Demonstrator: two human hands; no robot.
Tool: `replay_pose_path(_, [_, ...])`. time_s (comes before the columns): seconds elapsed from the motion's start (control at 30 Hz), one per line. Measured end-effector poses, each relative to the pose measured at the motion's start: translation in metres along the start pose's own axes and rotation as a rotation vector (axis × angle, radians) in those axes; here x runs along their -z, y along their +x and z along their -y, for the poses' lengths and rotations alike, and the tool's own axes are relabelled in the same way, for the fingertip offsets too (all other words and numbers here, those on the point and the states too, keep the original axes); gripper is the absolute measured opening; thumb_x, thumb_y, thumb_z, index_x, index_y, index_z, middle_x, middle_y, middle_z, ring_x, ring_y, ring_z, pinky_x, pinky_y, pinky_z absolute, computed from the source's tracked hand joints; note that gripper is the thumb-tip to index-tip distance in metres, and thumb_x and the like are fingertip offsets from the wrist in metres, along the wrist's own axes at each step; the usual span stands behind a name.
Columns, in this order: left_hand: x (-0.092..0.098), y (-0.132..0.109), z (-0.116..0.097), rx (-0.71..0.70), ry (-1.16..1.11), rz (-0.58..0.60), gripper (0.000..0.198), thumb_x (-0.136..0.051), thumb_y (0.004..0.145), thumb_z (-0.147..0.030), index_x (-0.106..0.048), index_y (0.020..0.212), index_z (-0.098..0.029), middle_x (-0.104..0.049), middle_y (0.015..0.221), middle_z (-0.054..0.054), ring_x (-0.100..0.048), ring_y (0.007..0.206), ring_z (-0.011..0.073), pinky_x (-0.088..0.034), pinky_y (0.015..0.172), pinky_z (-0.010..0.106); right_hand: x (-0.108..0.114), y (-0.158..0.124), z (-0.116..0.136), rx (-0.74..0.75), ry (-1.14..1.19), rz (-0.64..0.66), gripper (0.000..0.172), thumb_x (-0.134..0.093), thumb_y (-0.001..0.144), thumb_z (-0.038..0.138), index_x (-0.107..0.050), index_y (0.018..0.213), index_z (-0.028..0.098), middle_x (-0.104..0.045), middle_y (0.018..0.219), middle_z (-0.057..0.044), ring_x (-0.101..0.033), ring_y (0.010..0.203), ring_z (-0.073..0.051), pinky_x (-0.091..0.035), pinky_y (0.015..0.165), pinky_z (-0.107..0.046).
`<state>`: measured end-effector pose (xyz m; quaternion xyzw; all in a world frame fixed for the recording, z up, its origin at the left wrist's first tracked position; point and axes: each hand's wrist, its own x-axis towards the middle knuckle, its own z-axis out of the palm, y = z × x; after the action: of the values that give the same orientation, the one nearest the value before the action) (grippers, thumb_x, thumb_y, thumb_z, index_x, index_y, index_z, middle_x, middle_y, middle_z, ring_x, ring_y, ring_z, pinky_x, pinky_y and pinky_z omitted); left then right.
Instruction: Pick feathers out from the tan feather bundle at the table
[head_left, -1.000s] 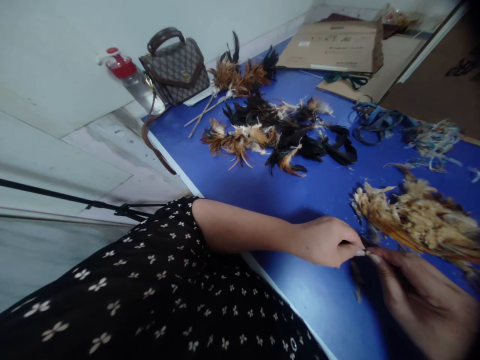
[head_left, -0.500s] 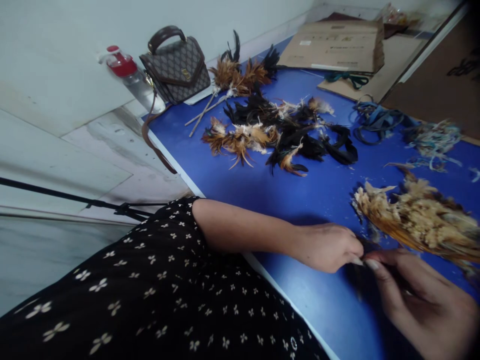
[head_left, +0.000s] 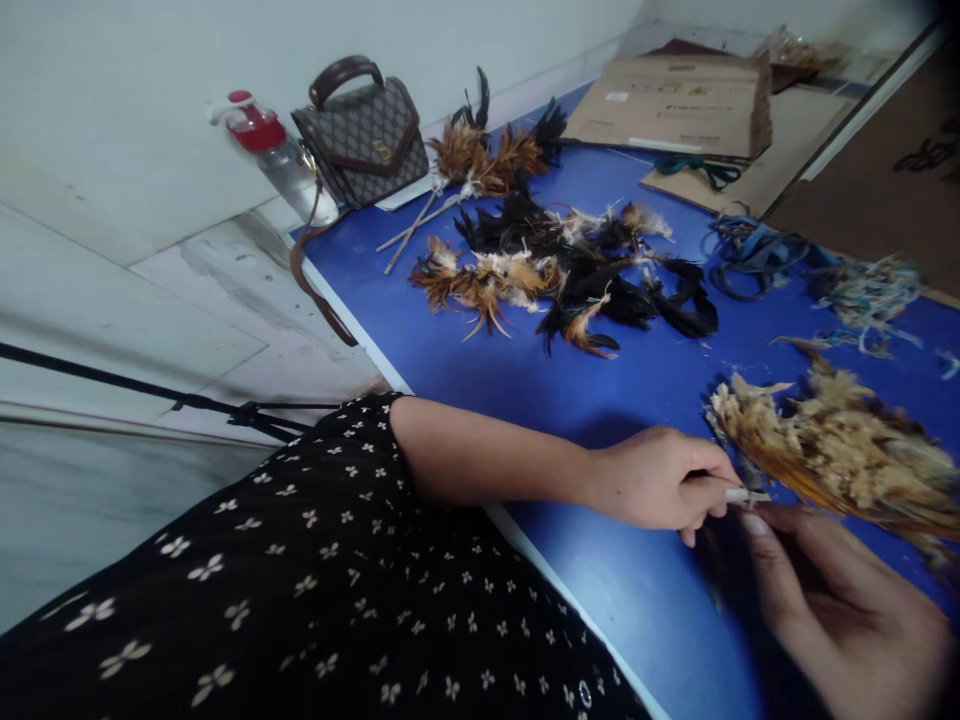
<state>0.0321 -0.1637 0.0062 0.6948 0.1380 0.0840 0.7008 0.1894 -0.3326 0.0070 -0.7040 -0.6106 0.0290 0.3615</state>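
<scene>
My left hand [head_left: 667, 485] reaches across the blue table, its thumb and fingers pressed together in a pinch. A small whitish piece or nail tip [head_left: 739, 495] shows at the end of the pinch, too small to name. My right hand [head_left: 847, 610] is close against it at the lower right, thumb and forefinger pinched together. What lies between the fingertips is hidden. Just beyond both hands lies a bundle of tan and brown feathers [head_left: 840, 430].
Black feather bunches [head_left: 600, 290] and brown ones [head_left: 487, 280] lie mid-table. Feathered sticks [head_left: 409, 235], a handbag [head_left: 367, 140] and a water bottle [head_left: 281, 165] are at the far left. Blue strips [head_left: 765, 255], tangled threads [head_left: 870, 290] and folded cardboard [head_left: 675, 105] are farther right.
My left hand has turned and its thumb now points toward the right hand, with the whitish tip showing farther right. My right hand has barely moved. The view has shifted slightly.
</scene>
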Motion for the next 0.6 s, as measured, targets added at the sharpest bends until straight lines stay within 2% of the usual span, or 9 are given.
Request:
replay_pose_path(0.1, [0.001, 0.002, 0.002, 0.024, 0.093, -0.019, 0.018, -0.053, 0.108, -0.027, -0.058, 0.092, -0.021, -0.064, 0.067, -0.004, -0.068, 0.061, 0.0109, -0.055, 0.068, 0.025, -0.003, 0.002, 0.001, 0.153, -0.042, 0.067, 0.011, -0.069, 0.105, 0.032, -0.075, 0.113, 0.028, -0.077, 0.104, 0.0, -0.074, 0.086, -0.016, -0.058, 0.083, -0.029])
replay_pose_path(0.2, [0.005, 0.006, 0.005, -0.117, 0.338, 0.009, 0.019, -0.056, 0.103, -0.019, -0.058, 0.085, -0.021, -0.069, 0.079, 0.003, -0.071, 0.08, 0.0159, -0.058, 0.084, 0.031, -0.002, 0.0, -0.001, 0.223, -0.11, 0.094, 0.014, -0.068, 0.104, 0.033, -0.074, 0.117, 0.028, -0.076, 0.106, -0.001, -0.074, 0.087, -0.016, -0.055, 0.078, -0.029])
replay_pose_path(0.3, [0.01, 0.009, 0.003, -0.266, 0.517, 0.158, 0.027, -0.064, 0.091, -0.006, -0.054, 0.071, -0.023, -0.071, 0.086, 0.006, -0.069, 0.092, 0.0198, -0.057, 0.095, 0.034, 0.006, -0.003, -0.009, 0.208, -0.108, 0.1, 0.014, -0.071, 0.1, 0.035, -0.074, 0.113, 0.03, -0.076, 0.104, -0.001, -0.073, 0.083, -0.017, -0.054, 0.069, -0.031])
replay_pose_path(0.37, [0.013, 0.01, -0.001, -0.321, 0.47, 0.296, 0.03, -0.067, 0.09, -0.005, -0.056, 0.069, -0.024, -0.071, 0.087, 0.007, -0.067, 0.093, 0.0198, -0.057, 0.096, 0.033, 0.013, -0.005, -0.016, 0.135, -0.053, 0.111, 0.013, -0.071, 0.1, 0.039, -0.076, 0.11, 0.031, -0.076, 0.102, -0.001, -0.074, 0.083, -0.019, -0.056, 0.069, -0.032])
replay_pose_path(0.43, [0.014, 0.009, -0.004, -0.354, 0.34, 0.354, 0.026, -0.067, 0.094, -0.007, -0.062, 0.074, -0.023, -0.072, 0.09, 0.007, -0.067, 0.096, 0.0183, -0.056, 0.1, 0.031, 0.019, -0.007, -0.021, -0.003, 0.012, 0.124, 0.015, -0.072, 0.101, 0.045, -0.077, 0.106, 0.032, -0.076, 0.099, -0.001, -0.074, 0.083, -0.021, -0.058, 0.072, -0.033])
replay_pose_path(0.5, [0.012, 0.006, -0.007, -0.327, 0.204, 0.294, 0.019, -0.065, 0.1, -0.011, -0.065, 0.084, -0.022, -0.071, 0.09, 0.005, -0.067, 0.092, 0.0156, -0.056, 0.098, 0.03, 0.021, -0.01, -0.023, -0.173, 0.079, 0.115, 0.02, -0.074, 0.099, 0.051, -0.079, 0.106, 0.032, -0.077, 0.098, -0.002, -0.074, 0.084, -0.022, -0.06, 0.075, -0.033])
replay_pose_path(0.6, [0.004, 0.0, -0.005, -0.182, 0.009, 0.132, 0.01, -0.061, 0.107, -0.024, -0.063, 0.098, -0.02, -0.066, 0.087, 0.0, -0.063, 0.07, 0.0095, -0.055, 0.075, 0.027, 0.016, -0.014, -0.02, -0.376, 0.157, 0.044, 0.026, -0.078, 0.095, 0.057, -0.08, 0.108, 0.034, -0.079, 0.101, -0.001, -0.074, 0.085, -0.022, -0.06, 0.075, -0.032])
